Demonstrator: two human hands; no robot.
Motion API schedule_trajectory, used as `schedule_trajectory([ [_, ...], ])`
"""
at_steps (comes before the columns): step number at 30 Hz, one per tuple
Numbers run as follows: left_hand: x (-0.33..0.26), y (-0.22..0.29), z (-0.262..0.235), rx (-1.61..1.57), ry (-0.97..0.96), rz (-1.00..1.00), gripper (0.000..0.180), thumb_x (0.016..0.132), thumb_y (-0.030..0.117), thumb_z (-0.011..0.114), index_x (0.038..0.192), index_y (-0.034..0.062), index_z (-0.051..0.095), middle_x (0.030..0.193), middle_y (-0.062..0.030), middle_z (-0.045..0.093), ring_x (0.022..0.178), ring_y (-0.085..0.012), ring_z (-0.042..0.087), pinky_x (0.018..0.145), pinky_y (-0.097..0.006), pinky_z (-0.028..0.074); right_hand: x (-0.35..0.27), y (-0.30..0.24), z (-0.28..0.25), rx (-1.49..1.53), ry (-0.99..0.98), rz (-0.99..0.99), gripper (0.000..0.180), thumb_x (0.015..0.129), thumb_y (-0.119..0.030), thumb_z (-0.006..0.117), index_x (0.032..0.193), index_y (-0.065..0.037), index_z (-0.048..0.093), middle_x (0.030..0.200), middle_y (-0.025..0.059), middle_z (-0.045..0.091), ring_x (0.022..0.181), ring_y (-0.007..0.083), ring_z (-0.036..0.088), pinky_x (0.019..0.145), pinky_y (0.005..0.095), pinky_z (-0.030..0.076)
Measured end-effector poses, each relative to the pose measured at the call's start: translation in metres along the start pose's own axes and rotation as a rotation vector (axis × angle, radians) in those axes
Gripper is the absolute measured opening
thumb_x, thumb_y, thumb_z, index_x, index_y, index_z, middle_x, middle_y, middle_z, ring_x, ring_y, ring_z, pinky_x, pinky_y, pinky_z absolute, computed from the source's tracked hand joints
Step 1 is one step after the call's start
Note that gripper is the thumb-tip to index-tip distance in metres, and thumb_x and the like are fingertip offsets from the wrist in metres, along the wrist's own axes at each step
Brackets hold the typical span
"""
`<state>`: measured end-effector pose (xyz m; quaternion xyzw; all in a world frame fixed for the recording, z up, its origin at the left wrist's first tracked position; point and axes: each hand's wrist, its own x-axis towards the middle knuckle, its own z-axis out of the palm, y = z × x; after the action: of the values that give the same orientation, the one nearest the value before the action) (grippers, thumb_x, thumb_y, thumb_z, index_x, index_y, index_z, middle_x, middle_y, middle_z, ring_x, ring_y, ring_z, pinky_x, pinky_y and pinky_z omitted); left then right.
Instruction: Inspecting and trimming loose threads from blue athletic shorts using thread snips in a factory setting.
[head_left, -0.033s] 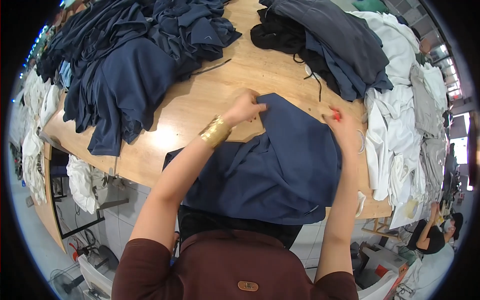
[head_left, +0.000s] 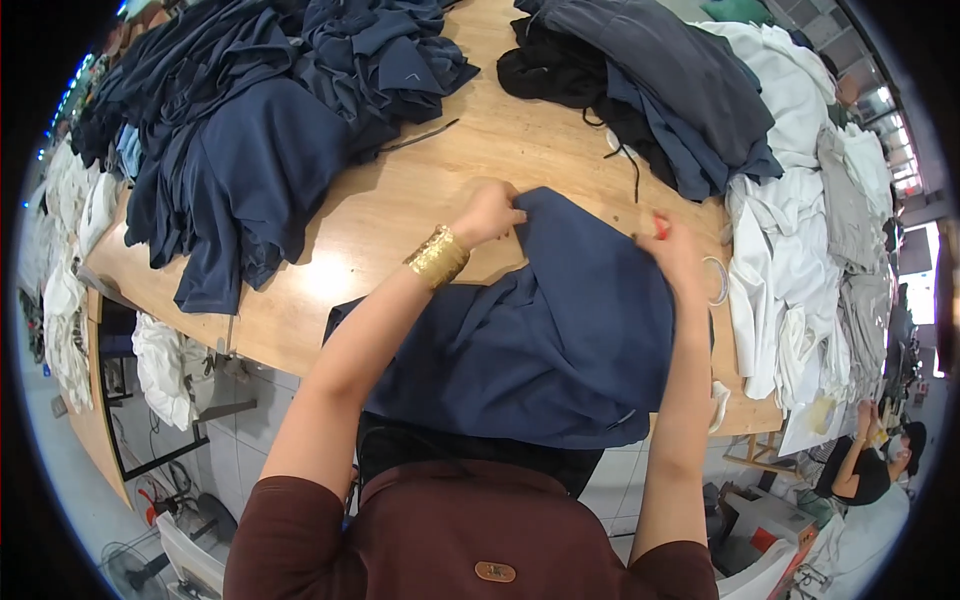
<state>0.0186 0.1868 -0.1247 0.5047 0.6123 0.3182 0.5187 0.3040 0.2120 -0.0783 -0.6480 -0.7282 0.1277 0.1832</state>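
Note:
A navy garment (head_left: 590, 320) lies bunched and partly folded at the table's near edge, its lower part hanging toward my lap. My left hand (head_left: 490, 212) pinches its far left corner between thumb and fingers, and a wide gold cuff circles that wrist. At the far right edge of the cloth, my right hand (head_left: 677, 250) is closed with the fingertips on the fabric. Something small and red (head_left: 661, 228) shows at the right fingers; its kind is unclear.
Dark navy garments (head_left: 260, 140) pile up on the wooden table (head_left: 400, 190) at left. Grey and black clothes (head_left: 670, 80) heap at the far right, beside white garments (head_left: 780, 270). A roll of clear tape (head_left: 716, 281) lies near my right forearm. Another person (head_left: 870, 465) is at far right.
My right hand has shifted slightly left and inward, with its fingertips now on the garment's right edge. The left hand keeps its pinch on the corner.

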Motion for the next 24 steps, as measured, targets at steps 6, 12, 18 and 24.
schedule_trajectory([
  [6,-0.053,0.066,-0.034,-0.16,0.461,0.595,0.008,0.079,-0.005,0.062,0.083,-0.0021,0.056,0.069,-0.0036,0.051,0.059,-0.0062,0.049,0.051,-0.023,0.042,-0.012,-0.007,-0.028,0.539,0.141,-0.039,0.018,0.071,-0.007,0.071,0.084,0.001,0.061,0.079,0.0066,0.063,0.067,0.0137,0.056,0.063,0.0265,0.043],
  [12,-0.166,0.022,-0.032,0.403,0.047,0.636,0.013,0.074,0.001,0.066,0.085,0.0072,0.064,0.079,-0.0077,0.052,0.071,-0.0243,0.054,0.062,-0.032,0.046,-0.074,-0.008,-0.071,0.239,-0.039,-0.291,0.018,0.07,0.001,0.066,0.087,-0.003,0.061,0.083,0.0084,0.051,0.075,0.0213,0.054,0.065,0.0294,0.043],
  [18,-0.2,-0.028,-0.012,0.316,0.085,0.279,0.015,0.077,0.003,0.066,0.092,0.0072,0.066,0.08,-0.0051,0.052,0.065,-0.0176,0.053,0.059,-0.028,0.045,-0.109,0.039,-0.051,0.121,0.06,0.061,0.014,0.077,-0.008,0.067,0.088,-0.003,0.06,0.085,0.014,0.058,0.076,0.0253,0.061,0.069,0.033,0.047],
  [24,-0.194,-0.023,-0.001,0.25,0.106,0.237,0.015,0.079,0.001,0.065,0.093,0.0066,0.066,0.076,-0.0047,0.052,0.059,-0.0141,0.051,0.057,-0.025,0.043,-0.132,0.003,-0.071,0.106,-0.098,0.215,0.013,0.079,-0.008,0.068,0.085,-0.002,0.059,0.069,0.0087,0.057,0.057,0.0196,0.05,0.057,0.0288,0.042],
])
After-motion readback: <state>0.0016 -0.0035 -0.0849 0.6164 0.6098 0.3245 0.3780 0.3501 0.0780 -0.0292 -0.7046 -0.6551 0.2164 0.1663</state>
